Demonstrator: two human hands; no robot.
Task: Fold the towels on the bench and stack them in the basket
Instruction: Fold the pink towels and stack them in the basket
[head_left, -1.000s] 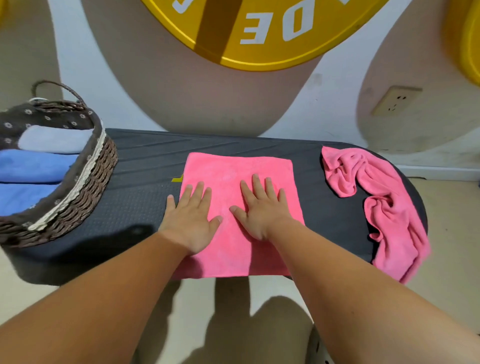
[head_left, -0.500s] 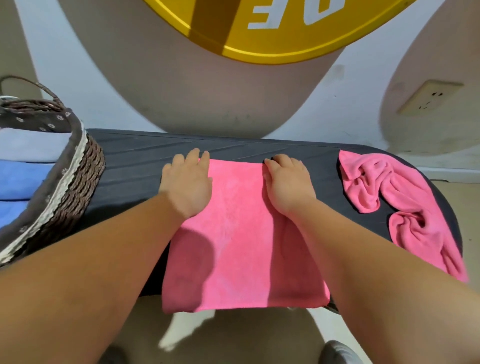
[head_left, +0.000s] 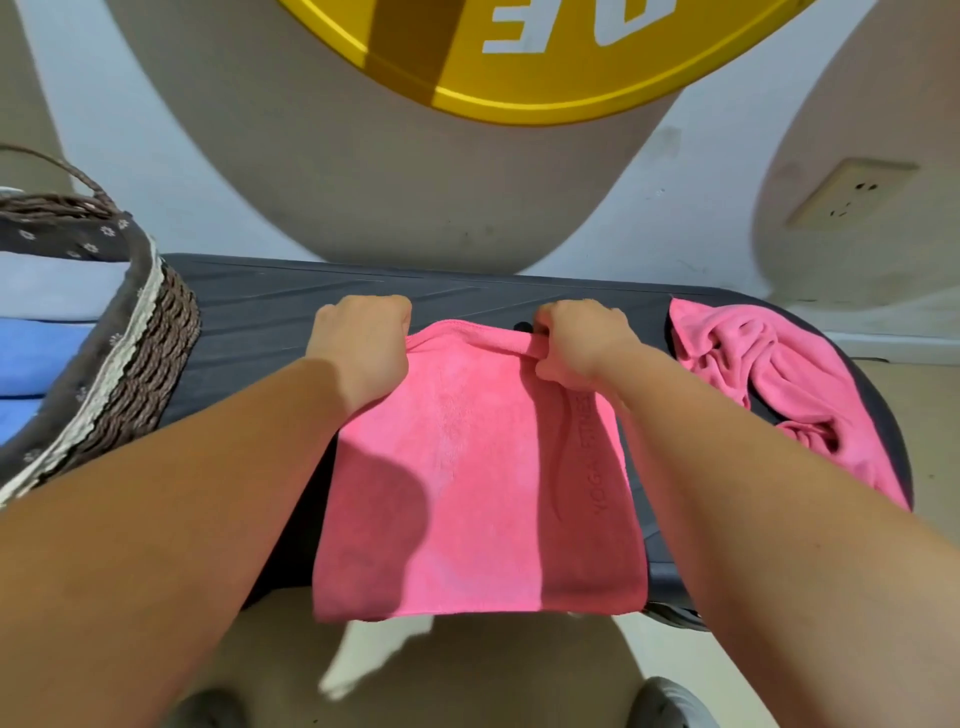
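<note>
Mid-fold on the flat pink microfibre towel (head_left: 467, 467), spread across the dark grey padded bench (head_left: 260, 322), near edge hanging off the front. Left hand (head_left: 363, 343) and right hand (head_left: 582, 340) each clenched on a far corner, edge lifted. Next, I'd judge: pull far edge toward near edge, corners aligned. Crumpled pink towel (head_left: 769, 374) waits at right; brown wicker basket (head_left: 140, 358) at left holds folded blue towels (head_left: 36, 353).

My left hand (head_left: 363, 348) covers the pink towel (head_left: 467, 467)'s far-left corner, so can't see the grip there. Basket (head_left: 130, 364) is cut off at the left edge w/ its folded blue towels (head_left: 36, 353); the towel's embossed lettering is too faint to read fully.
</note>
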